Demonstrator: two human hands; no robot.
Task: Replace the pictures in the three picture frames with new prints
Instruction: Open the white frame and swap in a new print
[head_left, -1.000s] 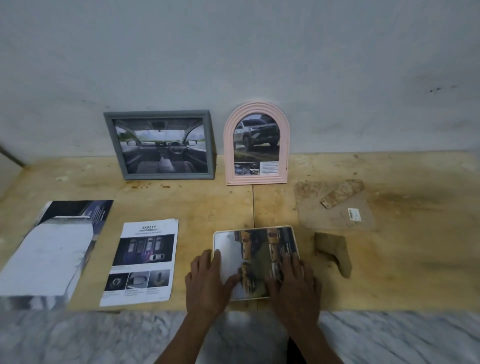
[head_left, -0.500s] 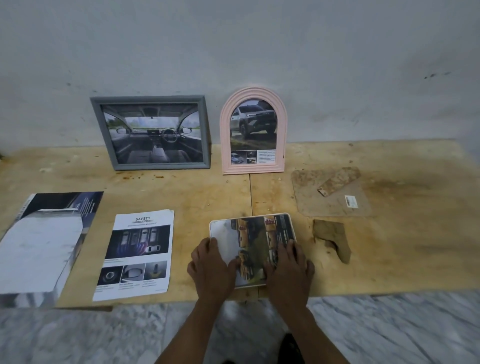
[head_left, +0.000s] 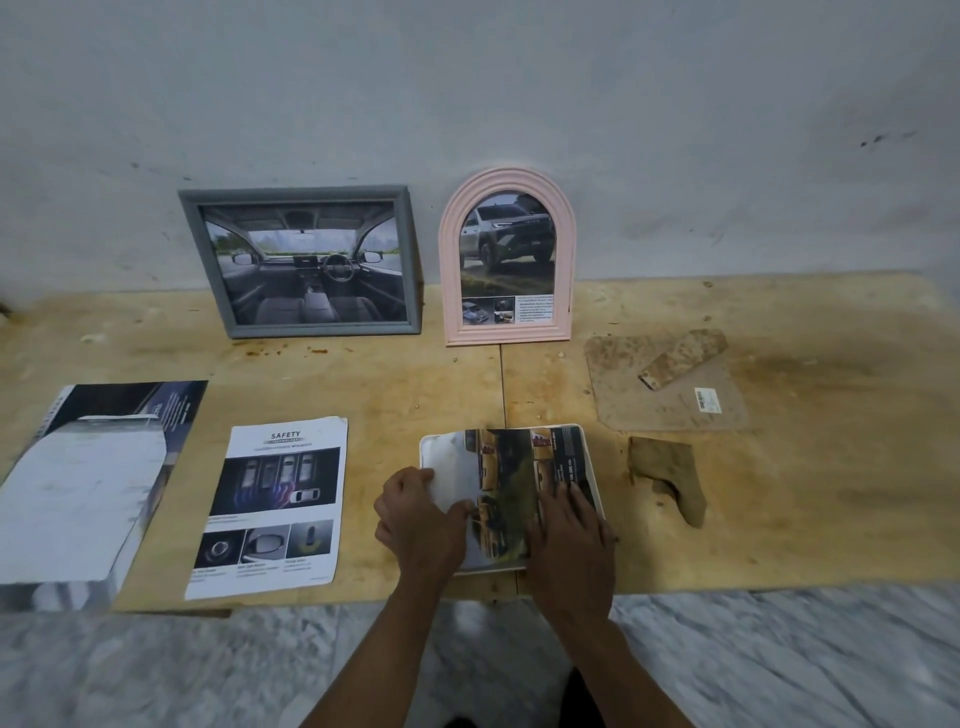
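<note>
Left hand fingers pinching glossy print over rounded white frame, right hand fingers flat.

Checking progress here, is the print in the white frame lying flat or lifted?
Partly lifted: the left hand pinches the print, whose left edge curls off the white rounded frame.

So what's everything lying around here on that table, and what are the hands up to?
grey frame: one, car-interior picture, leaning on wall, back left
pink arched frame: one, truck picture, upright beside the grey one
white frame: one, flat at front edge, print lying in it
print: one, yellow vehicles, left edge lifted
safety sheet: one, white and black, front left
brochure: one, dark and white, far left
backing board: one, brown, right
stand piece: one, brown, beside white frame
table: one, yellowish plywood
left hand: pinches the print's edge
right hand: fingers flat on print
</note>
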